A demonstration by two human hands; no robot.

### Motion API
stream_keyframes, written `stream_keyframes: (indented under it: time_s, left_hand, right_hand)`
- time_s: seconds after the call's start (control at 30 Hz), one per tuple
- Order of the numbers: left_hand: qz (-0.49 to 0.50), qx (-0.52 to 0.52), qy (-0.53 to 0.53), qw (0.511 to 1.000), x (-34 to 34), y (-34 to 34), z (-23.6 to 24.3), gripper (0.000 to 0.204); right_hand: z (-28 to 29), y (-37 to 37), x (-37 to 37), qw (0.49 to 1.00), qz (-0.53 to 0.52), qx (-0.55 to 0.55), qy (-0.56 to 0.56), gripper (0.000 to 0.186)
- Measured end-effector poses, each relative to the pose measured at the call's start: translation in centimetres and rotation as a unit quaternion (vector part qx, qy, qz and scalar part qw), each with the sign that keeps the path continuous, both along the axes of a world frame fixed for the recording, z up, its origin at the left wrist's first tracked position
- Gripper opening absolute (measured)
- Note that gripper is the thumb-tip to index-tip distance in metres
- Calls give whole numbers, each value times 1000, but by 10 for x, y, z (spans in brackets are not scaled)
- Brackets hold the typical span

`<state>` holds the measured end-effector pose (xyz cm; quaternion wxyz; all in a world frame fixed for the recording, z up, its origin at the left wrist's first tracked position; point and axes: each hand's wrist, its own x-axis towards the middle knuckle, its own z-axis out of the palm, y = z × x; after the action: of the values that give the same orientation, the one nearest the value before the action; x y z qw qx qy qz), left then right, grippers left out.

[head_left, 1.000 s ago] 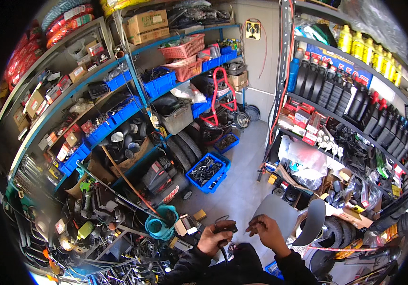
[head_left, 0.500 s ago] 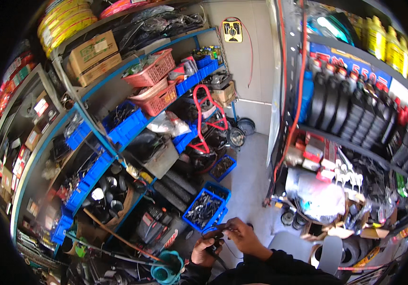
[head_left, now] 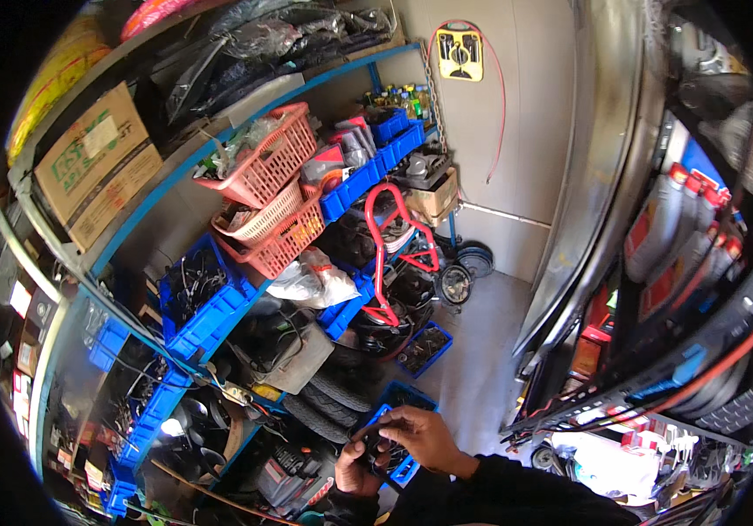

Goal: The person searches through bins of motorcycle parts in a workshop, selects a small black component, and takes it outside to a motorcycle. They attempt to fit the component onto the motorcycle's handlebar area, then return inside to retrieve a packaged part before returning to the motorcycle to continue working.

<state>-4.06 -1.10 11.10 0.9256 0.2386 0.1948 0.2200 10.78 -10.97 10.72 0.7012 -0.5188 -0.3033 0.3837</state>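
Low in the middle of the head view, my left hand (head_left: 354, 473) is closed around a dark cable-like part (head_left: 385, 478), whose tail runs down toward my body. My right hand (head_left: 429, 438) reaches over from the right, thumb and fingers pinched together on the upper end of the same part. The two hands are close to each other. Fingers cover most of the part, so its exact kind does not show. Behind and below them is a blue bin (head_left: 410, 473), partly hidden by the hands.
Blue-framed shelves on the left carry pink baskets (head_left: 275, 158), blue bins (head_left: 210, 316) and a cardboard box (head_left: 96, 162). A red tubular frame (head_left: 376, 254) stands at their end. Black tyres (head_left: 328, 408) lie below. On the right, a rack holds bottles (head_left: 657, 228).
My view has shifted closer to the shelves, and the right rack now looks nearer. My hands stay together on the dark part; the thin loose wire seen beside them before no longer shows.
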Motion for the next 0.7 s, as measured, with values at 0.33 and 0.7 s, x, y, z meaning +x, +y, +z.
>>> stream_keyframes:
  time_s: [0.33, 0.7]
  left_hand:
    - [72, -38, -34, 996, 98, 141, -2, 51]
    - [162, -38, 52, 985, 214, 225, -20, 46]
  right_hand:
    - [12, 156, 119, 992, 56, 80, -81, 12]
    - [4, 276, 282, 938, 205, 88, -264, 13]
